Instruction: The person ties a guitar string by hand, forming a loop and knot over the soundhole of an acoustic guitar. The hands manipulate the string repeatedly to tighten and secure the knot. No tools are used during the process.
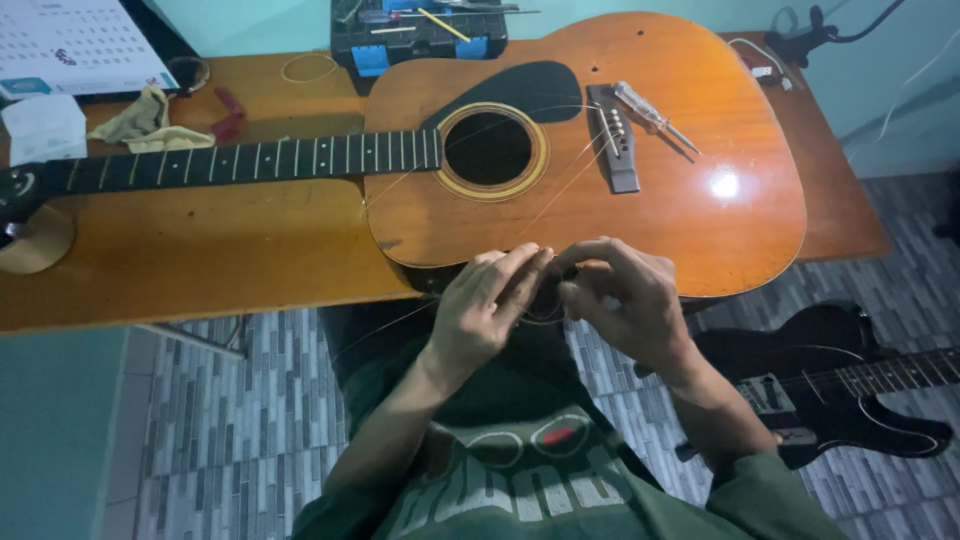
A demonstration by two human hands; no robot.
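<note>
Guitar [560, 190] flat on table [200, 260], neck twd 9 o'clock, screwdriver [650, 115] on its body at 1, toolbox [420, 40] behind at 12, cloth [145, 120] at 10, 2nd guitar [850, 390] on floor at 4.

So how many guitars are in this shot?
2. An acoustic guitar lies flat on the wooden table, neck to the left. A black electric guitar lies on the tiled floor at lower right, partly behind the right arm. Others may be out of frame.

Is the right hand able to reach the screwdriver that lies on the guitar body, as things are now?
Probably yes. The screwdriver lies in the open beside the bridge, and nothing stands between it and the right hand. But its fingers are pinching a thin string together with the left hand.
</note>
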